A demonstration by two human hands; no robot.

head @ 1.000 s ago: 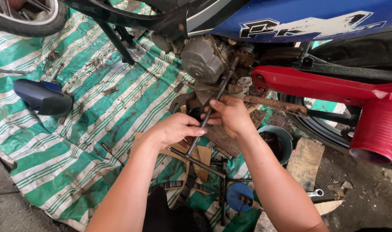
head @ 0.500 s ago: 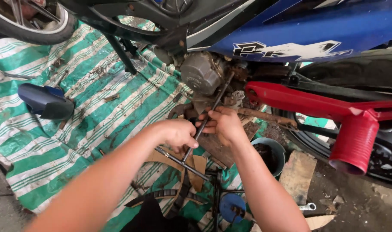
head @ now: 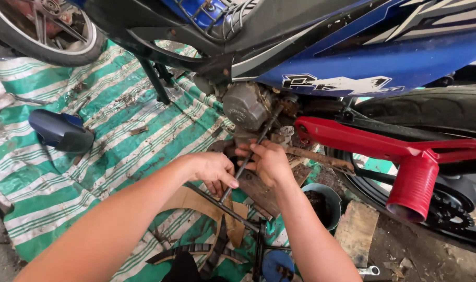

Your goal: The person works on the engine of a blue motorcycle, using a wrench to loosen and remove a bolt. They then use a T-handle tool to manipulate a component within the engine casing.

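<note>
We find both hands, left hand [head: 213,169] and right hand [head: 269,163], clasped on the long wrench [head: 248,156] seated at twelve o'clock in the engine [head: 247,107], mid-turn, steady leverage apparently required.

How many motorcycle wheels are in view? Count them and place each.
2. One spoked wheel at the top left, above the striped tarp; one rear tyre at right, behind the red swingarm. Both are partly cut off or hidden.

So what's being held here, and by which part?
Both hands hold a long dark metal rod that runs up to the engine. The right hand grips its middle; the left hand grips lower, near its bottom end.
</note>
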